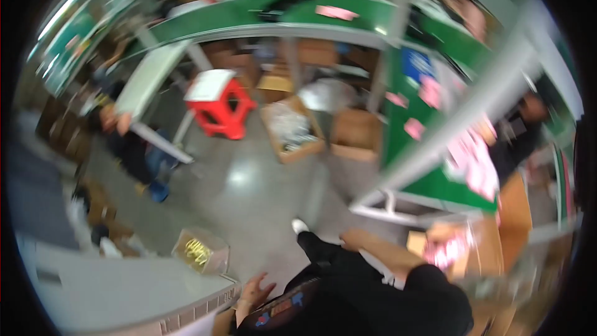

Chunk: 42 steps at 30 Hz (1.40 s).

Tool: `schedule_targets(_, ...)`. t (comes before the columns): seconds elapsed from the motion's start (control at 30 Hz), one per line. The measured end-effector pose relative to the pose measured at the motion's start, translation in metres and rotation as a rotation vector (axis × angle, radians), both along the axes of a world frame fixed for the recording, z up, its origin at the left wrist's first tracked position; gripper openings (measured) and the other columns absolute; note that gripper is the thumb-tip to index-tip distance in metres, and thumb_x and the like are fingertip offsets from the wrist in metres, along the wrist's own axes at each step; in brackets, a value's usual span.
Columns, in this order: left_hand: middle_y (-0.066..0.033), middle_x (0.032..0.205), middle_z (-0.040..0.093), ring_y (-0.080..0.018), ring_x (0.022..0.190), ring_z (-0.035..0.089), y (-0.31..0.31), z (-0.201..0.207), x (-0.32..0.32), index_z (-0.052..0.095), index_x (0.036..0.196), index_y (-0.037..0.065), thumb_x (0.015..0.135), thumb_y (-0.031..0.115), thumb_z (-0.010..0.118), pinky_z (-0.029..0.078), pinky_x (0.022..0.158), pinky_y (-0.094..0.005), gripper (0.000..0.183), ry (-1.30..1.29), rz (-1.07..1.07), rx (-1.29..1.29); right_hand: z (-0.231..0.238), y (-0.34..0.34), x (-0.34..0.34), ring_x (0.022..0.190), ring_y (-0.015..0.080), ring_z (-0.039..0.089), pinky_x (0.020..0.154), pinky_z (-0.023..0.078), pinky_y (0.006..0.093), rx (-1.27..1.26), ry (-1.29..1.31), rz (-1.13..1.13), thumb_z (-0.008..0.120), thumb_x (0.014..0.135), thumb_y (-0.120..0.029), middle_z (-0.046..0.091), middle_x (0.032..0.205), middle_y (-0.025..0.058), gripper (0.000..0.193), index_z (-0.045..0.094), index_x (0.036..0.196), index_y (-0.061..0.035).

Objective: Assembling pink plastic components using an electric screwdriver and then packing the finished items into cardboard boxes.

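Note:
My left hand (pixel 254 290) hangs low at my side with its fingers apart and nothing in it. It is nearest to the edge of a pale grey tabletop (pixel 118 289). Out in front of my dark clothes is my right hand (pixel 353 239), smeared by motion, so how its fingers lie is not plain; I make out no thing in it. Below me on the grey floor (pixel 249 211) one white shoe (pixel 299 226) shows.
Ahead stand a red stool (pixel 231 109) with a white top and open cartons, one holding clear plastic (pixel 289 126). Right, a green workbench (pixel 404 155) carries pink pieces (pixel 472 158), with a person beside it. Another person (pixel 134 149) is at left, near a bin (pixel 214 261) of yellow items.

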<state>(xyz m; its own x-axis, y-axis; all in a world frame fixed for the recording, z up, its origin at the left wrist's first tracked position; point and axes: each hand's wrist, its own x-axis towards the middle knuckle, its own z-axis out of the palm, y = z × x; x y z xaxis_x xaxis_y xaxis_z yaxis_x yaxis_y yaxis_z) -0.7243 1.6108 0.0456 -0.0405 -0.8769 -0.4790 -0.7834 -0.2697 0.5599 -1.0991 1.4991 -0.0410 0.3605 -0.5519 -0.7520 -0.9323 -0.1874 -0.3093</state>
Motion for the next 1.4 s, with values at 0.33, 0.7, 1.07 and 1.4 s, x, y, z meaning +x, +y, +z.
schedule_targets(0.33, -0.0174, 0.115, 0.062, -0.0318, 0.109, 0.059, -0.184, -0.062, 0.171, 0.054, 0.126, 0.010, 0.086, 0.040, 0.064, 0.044, 0.096, -0.0393, 0.051, 0.118, 0.405, -0.035, -0.151, -0.216, 0.193, 0.122, 0.0321, 0.048, 0.105, 0.034, 0.0377, 0.544, -0.543, 0.349, 0.046, 0.091, -0.050, 0.052, 0.132, 0.0138, 0.055, 0.049, 0.134, -0.0160)
schedule_targets(0.7, -0.0090, 0.100, 0.069, -0.0251, 0.098, 0.063, -0.318, -0.330, 0.415, 0.062, 0.116, 0.007, 0.089, 0.040, 0.059, 0.047, 0.088, -0.0363, 0.042, 0.522, 0.613, -0.196, -0.140, -0.483, 0.426, 0.101, 0.0334, 0.061, 0.088, 0.048, 0.0416, 0.102, -0.139, 0.220, 0.047, 0.085, -0.043, 0.066, 0.105, 0.0158, 0.041, 0.067, 0.102, -0.0120)
schedule_targets(1.07, -0.0115, 0.098, 0.067, -0.0288, 0.094, 0.063, -0.506, -0.178, 0.698, 0.067, 0.102, 0.010, 0.085, 0.026, 0.055, 0.050, 0.082, -0.0429, 0.026, -0.167, 0.006, 0.275, -0.108, -0.693, 0.562, 0.094, 0.0322, 0.064, 0.079, 0.051, 0.0418, -0.251, -0.130, 0.019, 0.049, 0.084, -0.038, 0.068, 0.097, 0.0137, 0.039, 0.069, 0.091, -0.0052)
schedule_targets(1.4, -0.0129, 0.104, 0.065, -0.0322, 0.096, 0.061, -0.932, 0.095, 0.701, 0.068, 0.102, 0.010, 0.084, 0.024, 0.057, 0.050, 0.082, -0.0397, 0.025, -0.371, 0.085, -0.135, 0.123, -0.940, 0.692, 0.088, 0.0270, 0.066, 0.075, 0.052, 0.0373, -0.470, -0.363, 0.089, 0.057, 0.085, -0.028, 0.067, 0.095, 0.0141, 0.028, 0.066, 0.098, -0.0045)
